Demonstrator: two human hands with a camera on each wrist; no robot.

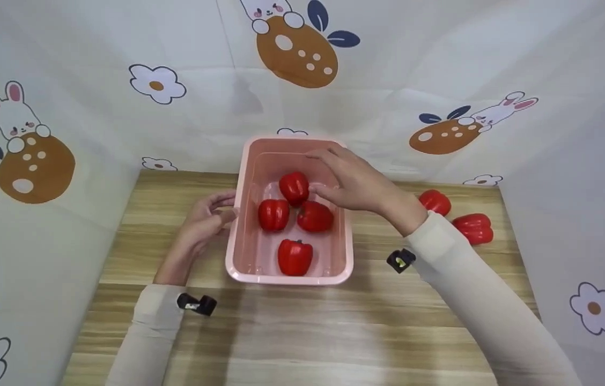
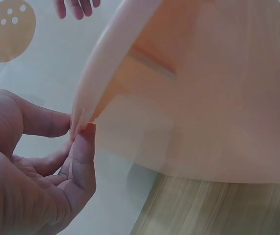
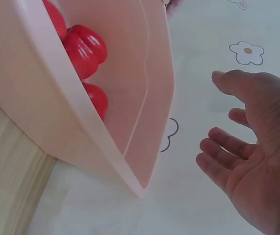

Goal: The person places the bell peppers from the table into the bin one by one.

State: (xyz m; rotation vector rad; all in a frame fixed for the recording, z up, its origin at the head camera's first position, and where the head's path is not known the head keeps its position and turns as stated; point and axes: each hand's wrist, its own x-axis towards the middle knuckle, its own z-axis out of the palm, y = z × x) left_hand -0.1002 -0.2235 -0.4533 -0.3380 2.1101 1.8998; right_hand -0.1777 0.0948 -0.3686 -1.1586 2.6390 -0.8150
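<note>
My left hand (image 1: 201, 224) pinches the left rim of a pink plastic bin (image 1: 232, 241) between thumb and fingers; the left wrist view shows this pinch closely. Several shiny red bell peppers lie inside the bin, among them a top one (image 1: 294, 187), a left one (image 1: 273, 215), a right one (image 1: 315, 216) and a front one (image 1: 295, 257). Above the bin's right side hovers my right hand (image 1: 357, 181), holding nothing. Its fingers are spread and loosely bent, and the right wrist view has them apart from the bin wall.
Two more red bell peppers, one farther back (image 1: 435, 202) and one nearer (image 1: 474, 229), lie on the wooden tabletop (image 1: 302, 332) right of the bin, partly behind my right forearm. A pale cloth (image 1: 200, 43) with rabbit and flower prints surrounds the table's back and sides.
</note>
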